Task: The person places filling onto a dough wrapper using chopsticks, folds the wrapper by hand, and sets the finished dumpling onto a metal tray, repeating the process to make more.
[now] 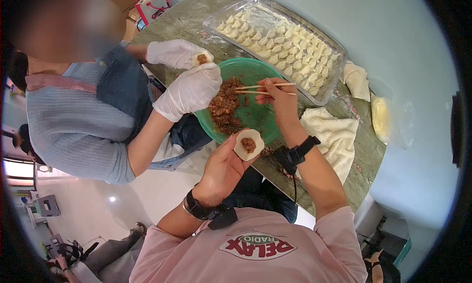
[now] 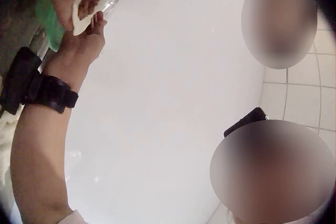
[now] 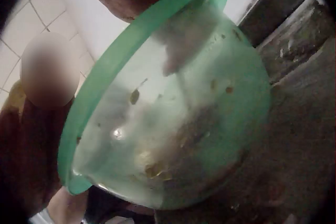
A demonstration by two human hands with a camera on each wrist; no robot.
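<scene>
My left hand [image 1: 223,172] holds a round white dumpling wrapper [image 1: 258,141] with a small mound of meat filling [image 1: 248,145] in its middle, at the near rim of the green bowl [image 1: 263,118]. The same wrapper [image 2: 79,19] shows at the top of the left wrist view. In my right hand [image 1: 284,106] is a pair of wooden chopsticks [image 1: 253,87], their tips at the minced filling [image 1: 225,106] in the bowl's left half. From the right wrist, the see-through bowl wall [image 3: 226,119] fills the view and blurs what lies behind it.
Across the bowl's left side, another person's gloved hands [image 1: 184,93] hold a filled wrapper [image 1: 209,55]. Behind stands a clear tray [image 1: 265,22] with rows of dumplings. A white cloth [image 1: 332,135] lies right of the bowl, near a bag of yellow stuff [image 1: 381,116] by the wall.
</scene>
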